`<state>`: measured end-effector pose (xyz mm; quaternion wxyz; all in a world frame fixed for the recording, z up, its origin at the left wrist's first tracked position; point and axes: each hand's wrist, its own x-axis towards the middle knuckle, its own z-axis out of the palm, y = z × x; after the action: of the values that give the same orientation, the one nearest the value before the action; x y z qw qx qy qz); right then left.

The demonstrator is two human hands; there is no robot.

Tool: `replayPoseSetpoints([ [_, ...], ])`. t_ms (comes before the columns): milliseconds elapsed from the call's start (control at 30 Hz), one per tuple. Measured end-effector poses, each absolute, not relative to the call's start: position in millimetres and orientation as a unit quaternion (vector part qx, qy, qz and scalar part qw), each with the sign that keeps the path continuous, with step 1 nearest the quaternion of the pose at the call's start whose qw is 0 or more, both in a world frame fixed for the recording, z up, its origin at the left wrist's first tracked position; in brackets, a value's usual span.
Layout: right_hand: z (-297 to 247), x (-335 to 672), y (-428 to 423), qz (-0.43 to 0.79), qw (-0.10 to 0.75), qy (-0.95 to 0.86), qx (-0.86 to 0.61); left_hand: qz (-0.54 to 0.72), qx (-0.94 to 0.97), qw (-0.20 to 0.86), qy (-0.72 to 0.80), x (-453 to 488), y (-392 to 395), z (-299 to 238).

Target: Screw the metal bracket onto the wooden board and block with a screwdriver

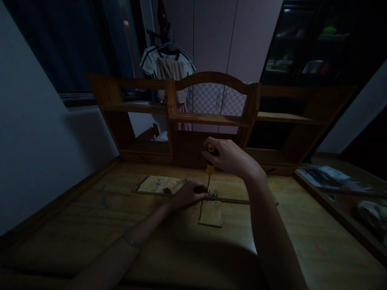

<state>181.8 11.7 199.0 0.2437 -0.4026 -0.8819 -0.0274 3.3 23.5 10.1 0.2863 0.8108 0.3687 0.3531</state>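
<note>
My right hand (226, 155) is wrapped round the yellow and dark handle of a screwdriver (209, 170), which stands nearly upright with its shaft pointing down. Its tip meets a small metal hinge (213, 196) lying where a long wooden board (232, 191) and a small square wood piece (211, 213) come together. Close by the tip, the thumb and forefinger of my left hand (189, 193) are drawn together at the hinge's left end. Whatever they pinch is too small and dark to make out.
A wooden tabletop (145, 229) carries the work. Along its back runs a wooden shelf unit (208, 119). Papers and other items (332, 175) lie on a surface to the right. Clothes (169, 64) hang behind, before pink cupboard doors (214, 40). The room is dim.
</note>
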Motion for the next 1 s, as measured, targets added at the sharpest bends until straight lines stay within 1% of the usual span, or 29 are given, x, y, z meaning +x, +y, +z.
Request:
replayPoseSetpoints([
  [133, 200.1, 181.9, 11.1, -0.047, 0.238, -0.878, -0.412, 0.35, 0.808, 0.295, 0.372, 4.2, 22.4, 10.8],
  [433, 203.3, 182.7, 8.0, -0.004, 0.239, -0.882, -0.406, 0.351, 0.802, 0.3, 0.379, 2.5, 23.1, 8.9],
  [667, 199.8, 185.4, 13.0, -0.021, 0.237, -0.874, -0.423, 0.343, 0.793, 0.319, 0.389, 4.7, 22.6, 11.1],
  [867, 200.6, 186.6, 11.8, -0.01, 0.239, -0.875, -0.421, 0.35, 0.803, 0.288, 0.387, 2.8, 23.2, 10.7],
  [1000, 201.0, 185.6, 9.7, 0.003, 0.239, -0.883, -0.405, 0.344, 0.805, 0.297, 0.38, 2.9, 23.0, 11.7],
])
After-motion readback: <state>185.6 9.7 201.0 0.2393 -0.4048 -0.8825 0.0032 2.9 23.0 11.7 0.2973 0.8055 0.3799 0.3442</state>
